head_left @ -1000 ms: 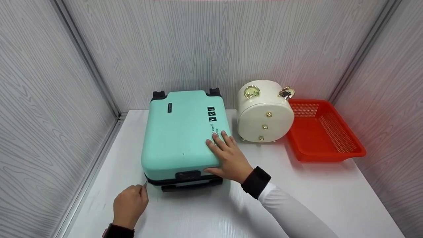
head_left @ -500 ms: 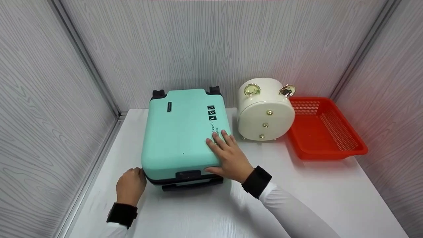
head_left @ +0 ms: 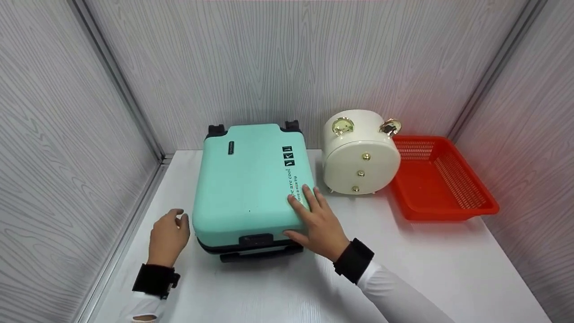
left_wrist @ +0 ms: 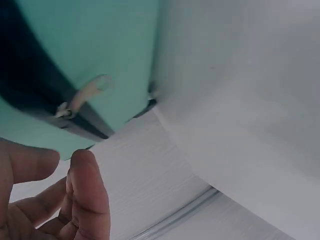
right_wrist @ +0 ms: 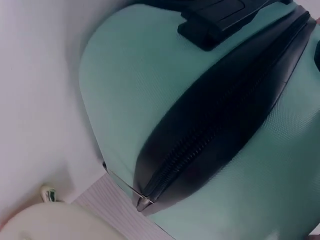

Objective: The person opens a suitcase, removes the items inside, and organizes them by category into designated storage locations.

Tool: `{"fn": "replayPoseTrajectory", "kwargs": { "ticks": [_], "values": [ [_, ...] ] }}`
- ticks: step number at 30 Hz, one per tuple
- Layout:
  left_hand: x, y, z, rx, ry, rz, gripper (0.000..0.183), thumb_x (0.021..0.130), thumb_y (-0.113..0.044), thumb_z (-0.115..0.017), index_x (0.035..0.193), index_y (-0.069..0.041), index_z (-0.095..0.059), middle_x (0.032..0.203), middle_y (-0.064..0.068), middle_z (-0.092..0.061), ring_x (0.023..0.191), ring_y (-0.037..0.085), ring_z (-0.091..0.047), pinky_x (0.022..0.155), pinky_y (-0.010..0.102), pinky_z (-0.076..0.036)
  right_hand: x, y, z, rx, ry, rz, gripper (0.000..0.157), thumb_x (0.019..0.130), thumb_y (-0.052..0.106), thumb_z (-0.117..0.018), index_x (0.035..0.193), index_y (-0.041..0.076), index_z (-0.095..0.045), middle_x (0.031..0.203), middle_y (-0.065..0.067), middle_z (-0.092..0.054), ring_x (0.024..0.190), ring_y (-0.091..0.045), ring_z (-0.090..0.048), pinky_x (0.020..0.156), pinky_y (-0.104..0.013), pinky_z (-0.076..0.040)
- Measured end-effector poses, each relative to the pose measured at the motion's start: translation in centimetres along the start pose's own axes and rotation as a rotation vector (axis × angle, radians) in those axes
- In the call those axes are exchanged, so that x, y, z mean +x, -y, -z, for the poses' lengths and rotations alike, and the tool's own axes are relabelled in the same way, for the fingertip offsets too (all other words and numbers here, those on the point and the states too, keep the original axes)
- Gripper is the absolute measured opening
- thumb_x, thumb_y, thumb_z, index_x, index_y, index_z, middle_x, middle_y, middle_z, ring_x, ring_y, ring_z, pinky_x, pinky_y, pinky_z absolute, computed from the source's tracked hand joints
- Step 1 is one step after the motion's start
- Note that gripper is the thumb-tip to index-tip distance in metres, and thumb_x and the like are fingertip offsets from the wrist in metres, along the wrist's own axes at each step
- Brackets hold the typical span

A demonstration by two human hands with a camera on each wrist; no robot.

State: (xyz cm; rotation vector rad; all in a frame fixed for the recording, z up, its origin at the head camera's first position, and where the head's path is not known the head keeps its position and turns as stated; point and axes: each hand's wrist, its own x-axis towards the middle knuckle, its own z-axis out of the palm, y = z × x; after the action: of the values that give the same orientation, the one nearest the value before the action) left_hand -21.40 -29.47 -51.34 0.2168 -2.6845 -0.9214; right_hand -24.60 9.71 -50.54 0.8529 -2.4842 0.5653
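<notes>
A mint-green hard-shell suitcase (head_left: 249, 179) lies flat on the white table, wheels at the back and handle in front. My right hand (head_left: 322, 229) rests with spread fingers on its front right corner. Beside the suitcase's left side is my left hand (head_left: 168, 237), thumb and fingers parted, holding nothing. A metal zipper pull (left_wrist: 89, 95) hangs free on the black zipper band just beyond those fingers in the left wrist view. At the right side, the right wrist view shows the dark zipper (right_wrist: 185, 155) with another metal pull (right_wrist: 143, 202).
A round cream case (head_left: 361, 168) with gold ears and gold knobs stands right of the suitcase. Beyond it sits a red plastic basket (head_left: 448, 211) near the right wall. Wood-grained panels (head_left: 260, 63) enclose the table at the back and both sides.
My left hand has moved from the suitcase's front left corner to its left side and let go of the zipper pull. My right hand has shifted slightly right and towards me.
</notes>
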Motion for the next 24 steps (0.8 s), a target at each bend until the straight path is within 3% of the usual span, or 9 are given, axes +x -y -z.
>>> {"fn": "replayPoseTrajectory", "kwargs": {
  "ticks": [4, 9, 14, 19, 24],
  "values": [
    [0.9, -2.3, 1.0, -0.161, 0.135, 0.076, 0.065, 0.117, -0.042, -0.036, 0.150, 0.012, -0.053, 0.136, 0.036, -0.066, 0.120, 0.049, -0.069, 0.097, 0.060, -0.057, -1.2, -0.1, -0.5, 0.168, -0.043, -0.188, 0.107, 0.083, 0.046, -0.095, 0.163, 0.002, -0.039, 0.163, -0.036, -0.042, 0.142, -0.052, -0.056, 0.107, -0.059, -0.056],
    [1.5, -3.9, 1.4, -0.230, 0.331, 0.109, 0.089, 0.115, -0.061, -0.027, 0.162, 0.016, -0.031, 0.153, 0.041, -0.051, 0.138, 0.054, -0.057, 0.111, 0.065, -0.049, -3.1, 0.0, -1.6, 0.361, -0.003, -0.375, 0.119, 0.083, 0.046, -0.096, 0.168, 0.005, -0.025, 0.160, -0.021, -0.051, 0.134, -0.036, -0.065, 0.110, -0.054, -0.054],
    [1.3, -3.8, 1.3, -0.306, 0.384, 0.133, 0.091, 0.114, -0.062, -0.031, 0.160, 0.016, -0.033, 0.147, 0.037, -0.057, 0.133, 0.047, -0.061, 0.111, 0.063, -0.048, -4.6, 0.4, -2.8, 0.471, 0.083, -0.480, 0.115, 0.088, 0.048, -0.090, 0.171, 0.008, -0.022, 0.165, -0.016, -0.050, 0.147, -0.033, -0.056, 0.119, -0.054, -0.048],
    [1.1, -3.7, 0.8, -0.366, 0.405, 0.152, 0.087, 0.114, -0.062, -0.031, 0.158, 0.012, -0.041, 0.140, 0.030, -0.061, 0.123, 0.037, -0.063, 0.101, 0.050, -0.052, -5.0, 0.4, -3.3, 0.489, 0.061, -0.479, 0.100, 0.095, 0.037, -0.086, 0.168, 0.005, -0.026, 0.160, -0.018, -0.054, 0.147, -0.034, -0.057, 0.119, -0.053, -0.048],
    [0.6, -4.1, 0.7, -0.391, 0.393, 0.191, 0.087, 0.113, -0.063, -0.033, 0.157, 0.012, -0.040, 0.138, 0.027, -0.060, 0.117, 0.031, -0.060, 0.090, 0.038, -0.048, -4.7, -0.1, -3.2, 0.518, 0.079, -0.470, 0.094, 0.096, 0.030, -0.085, 0.167, 0.008, -0.028, 0.157, -0.016, -0.056, 0.146, -0.033, -0.058, 0.118, -0.052, -0.049]
  ]
}}
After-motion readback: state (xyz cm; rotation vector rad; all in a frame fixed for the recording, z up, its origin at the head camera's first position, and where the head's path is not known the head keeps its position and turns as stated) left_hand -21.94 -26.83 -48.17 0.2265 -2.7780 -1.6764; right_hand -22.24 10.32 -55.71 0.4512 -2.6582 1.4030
